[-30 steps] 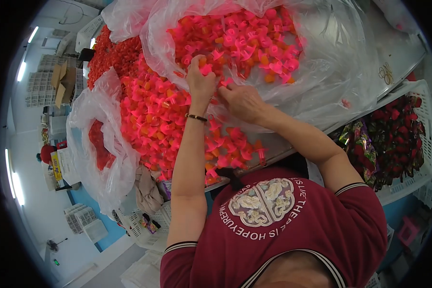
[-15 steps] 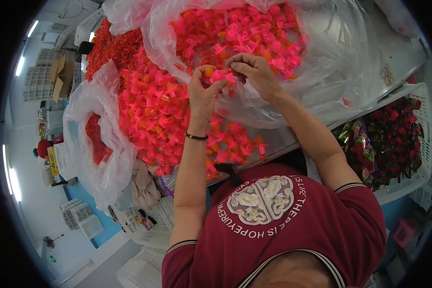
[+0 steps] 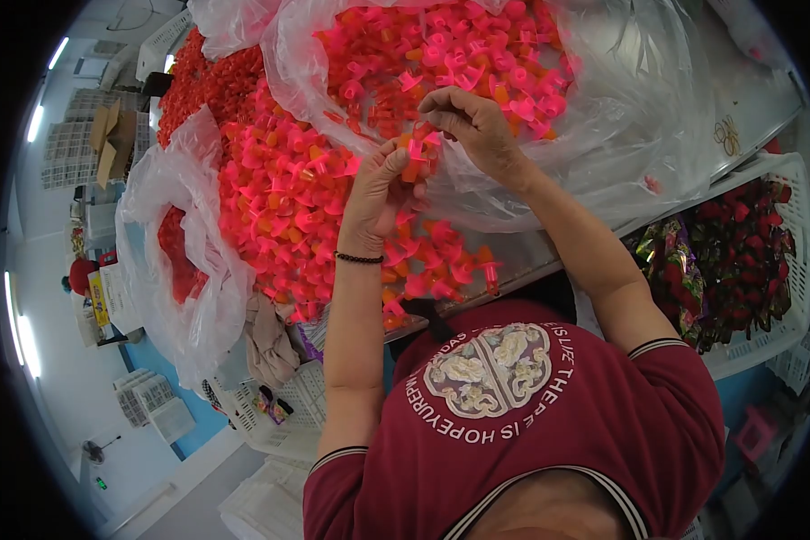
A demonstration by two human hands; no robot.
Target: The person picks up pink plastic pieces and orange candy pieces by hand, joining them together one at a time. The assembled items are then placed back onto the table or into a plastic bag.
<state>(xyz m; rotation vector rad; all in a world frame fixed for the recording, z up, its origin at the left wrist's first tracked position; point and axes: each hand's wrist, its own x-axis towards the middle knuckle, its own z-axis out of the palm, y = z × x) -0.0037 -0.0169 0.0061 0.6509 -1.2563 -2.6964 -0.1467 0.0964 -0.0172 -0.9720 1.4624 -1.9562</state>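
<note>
My left hand (image 3: 378, 191), with a dark bead bracelet on its wrist, is closed around a small pink and orange plastic piece (image 3: 416, 160) held upright between thumb and fingers. Just above it to the right, my right hand (image 3: 477, 130) has its fingers curled in a pinch close to the top of that piece. What the right fingertips hold, if anything, is too small to make out. Under and beside both hands lies a heap of similar pink and orange pieces (image 3: 283, 198) with flared rims. More pink pieces (image 3: 463, 54) fill an opened clear plastic bag (image 3: 616, 135) beyond my hands.
A pile of small red pieces (image 3: 209, 90) is at the far left, near another clear bag (image 3: 139, 243). To the right stands a white crate (image 3: 796, 216) of dark red wrapped items. Rubber bands (image 3: 725, 135) lie on the metal tabletop (image 3: 756, 108).
My left hand has turned, bringing the pink and orange piece upright and slightly right. My right hand has shifted slightly up and left, its fingers now above the piece.
</note>
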